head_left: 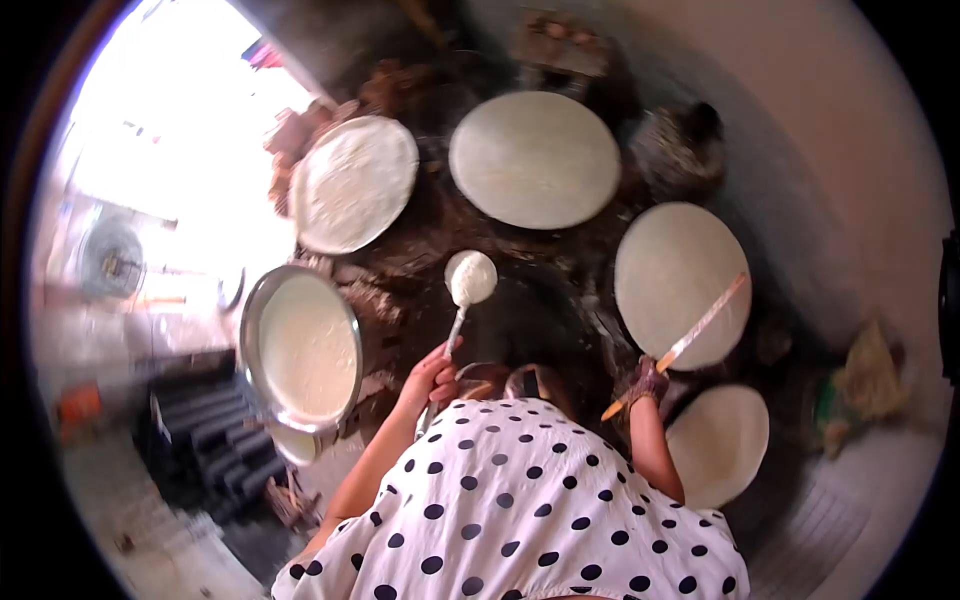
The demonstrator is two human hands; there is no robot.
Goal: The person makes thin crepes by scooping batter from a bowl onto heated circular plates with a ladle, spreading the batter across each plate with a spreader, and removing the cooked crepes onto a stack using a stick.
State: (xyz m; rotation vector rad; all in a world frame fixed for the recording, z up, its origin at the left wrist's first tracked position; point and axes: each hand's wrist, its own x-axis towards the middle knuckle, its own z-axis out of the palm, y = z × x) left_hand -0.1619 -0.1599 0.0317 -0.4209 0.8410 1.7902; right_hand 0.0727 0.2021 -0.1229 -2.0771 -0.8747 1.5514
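Left hand (432,378) wrapped round handle of ladle (471,280), white inside, held out over dark middle area. Right hand (648,381), dark-covered, curled round wooden stick (705,322), slanting across right-side round (675,265), pale and flat; can't tell if touching. Pot (250,330) of pale liquid (308,345) left of ladle. Far round (535,160) straight ahead, rough-topped round (353,185) ahead-left, near round (722,445) beside right forearm.

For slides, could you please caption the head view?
Left hand holds white-coated round ladle; right hand, long wooden stick.
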